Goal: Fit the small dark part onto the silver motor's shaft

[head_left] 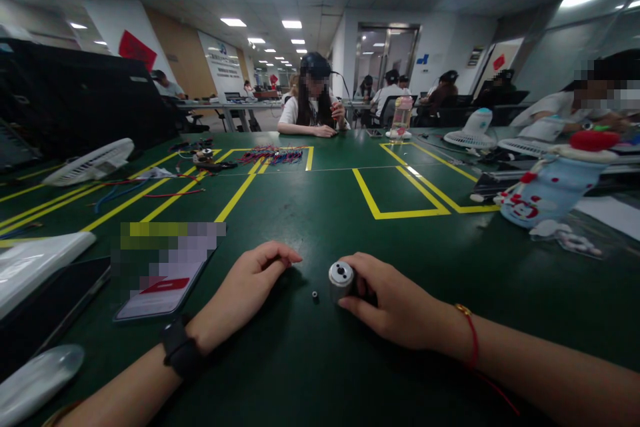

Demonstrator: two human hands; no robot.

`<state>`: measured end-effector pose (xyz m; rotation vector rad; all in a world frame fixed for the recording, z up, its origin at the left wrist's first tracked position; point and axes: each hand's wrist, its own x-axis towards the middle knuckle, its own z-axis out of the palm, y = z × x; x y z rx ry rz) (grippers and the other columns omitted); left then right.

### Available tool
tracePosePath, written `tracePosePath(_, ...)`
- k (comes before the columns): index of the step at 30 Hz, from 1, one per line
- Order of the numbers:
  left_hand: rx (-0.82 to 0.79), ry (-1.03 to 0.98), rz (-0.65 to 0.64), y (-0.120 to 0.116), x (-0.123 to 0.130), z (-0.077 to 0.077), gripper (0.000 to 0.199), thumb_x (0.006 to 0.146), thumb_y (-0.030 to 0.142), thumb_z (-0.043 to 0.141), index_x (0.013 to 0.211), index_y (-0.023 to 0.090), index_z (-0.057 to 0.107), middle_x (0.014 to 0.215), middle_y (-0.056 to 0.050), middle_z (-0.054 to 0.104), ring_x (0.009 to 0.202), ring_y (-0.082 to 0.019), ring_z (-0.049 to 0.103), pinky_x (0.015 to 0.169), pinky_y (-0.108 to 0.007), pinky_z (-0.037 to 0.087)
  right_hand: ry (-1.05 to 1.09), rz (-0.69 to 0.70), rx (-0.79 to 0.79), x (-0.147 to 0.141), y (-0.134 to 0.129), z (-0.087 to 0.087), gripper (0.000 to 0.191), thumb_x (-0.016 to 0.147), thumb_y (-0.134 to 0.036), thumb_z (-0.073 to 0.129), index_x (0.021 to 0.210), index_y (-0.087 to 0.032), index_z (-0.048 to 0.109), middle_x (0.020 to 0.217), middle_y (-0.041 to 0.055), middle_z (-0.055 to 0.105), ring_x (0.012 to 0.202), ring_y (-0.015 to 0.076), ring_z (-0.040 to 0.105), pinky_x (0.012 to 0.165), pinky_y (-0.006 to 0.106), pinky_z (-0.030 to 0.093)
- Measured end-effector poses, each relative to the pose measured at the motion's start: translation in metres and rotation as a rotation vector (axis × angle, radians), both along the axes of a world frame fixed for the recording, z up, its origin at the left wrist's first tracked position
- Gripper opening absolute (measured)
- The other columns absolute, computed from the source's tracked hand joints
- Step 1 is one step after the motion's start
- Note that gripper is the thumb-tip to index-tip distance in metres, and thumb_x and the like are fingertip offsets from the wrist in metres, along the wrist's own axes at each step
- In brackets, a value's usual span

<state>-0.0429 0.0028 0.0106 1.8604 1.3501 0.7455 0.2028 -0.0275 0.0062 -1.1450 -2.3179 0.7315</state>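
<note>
My right hand is wrapped round a short silver metal cylinder that stands upright on the green table. Dark holes show in the cylinder's top face. Just left of it lies a tiny metal piece, touched by neither hand. My left hand rests on the table farther left, fingers loosely bent and thumb apart from them, with nothing visible in it.
At the left are a phone, a white mouse and a white fan. Red and blue wires lie farther back. A light blue bottle stands right. A person sits across the table.
</note>
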Motion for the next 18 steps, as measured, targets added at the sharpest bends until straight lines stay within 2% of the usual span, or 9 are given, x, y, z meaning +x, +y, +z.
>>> tracePosePath(7,0.103,0.110,-0.160,-0.0012,0.0013,-0.0003,0.019,0.089,0.019,0.046,0.093,0.023,0.064,0.099,-0.001,0.063,0.094,-0.020,0.058,0.086,-0.035,0.043,0.014,0.002,0.006,-0.0013,0.0012,-0.0010,0.031,0.083,-0.020,0.062,0.112,-0.021,0.051,0.092,0.0016,0.054,0.073,0.0150,0.048,0.065,0.030,0.041)
tracePosePath(12,0.130,0.217,-0.328,-0.0050,0.0017,0.0043,0.022,0.081,0.020,0.061,0.101,0.028,0.062,0.111,0.000,0.060,0.106,-0.022,0.052,0.095,-0.039,0.038,0.019,0.009,-0.003,-0.0018,0.0009,-0.0003,0.029,0.082,-0.018,0.063,0.109,-0.021,0.052,0.091,0.0014,0.054,0.073,0.0150,0.048,0.065,0.030,0.040)
tracePosePath(18,0.160,0.291,-0.335,-0.0088,0.0054,0.0041,0.025,0.077,0.032,0.069,0.100,0.028,0.061,0.111,-0.001,0.059,0.107,-0.025,0.050,0.095,-0.042,0.037,0.017,0.006,0.010,-0.0017,-0.0001,0.0005,0.028,0.082,-0.018,0.063,0.108,-0.020,0.052,0.090,0.0010,0.053,0.073,0.0150,0.047,0.064,0.029,0.039)
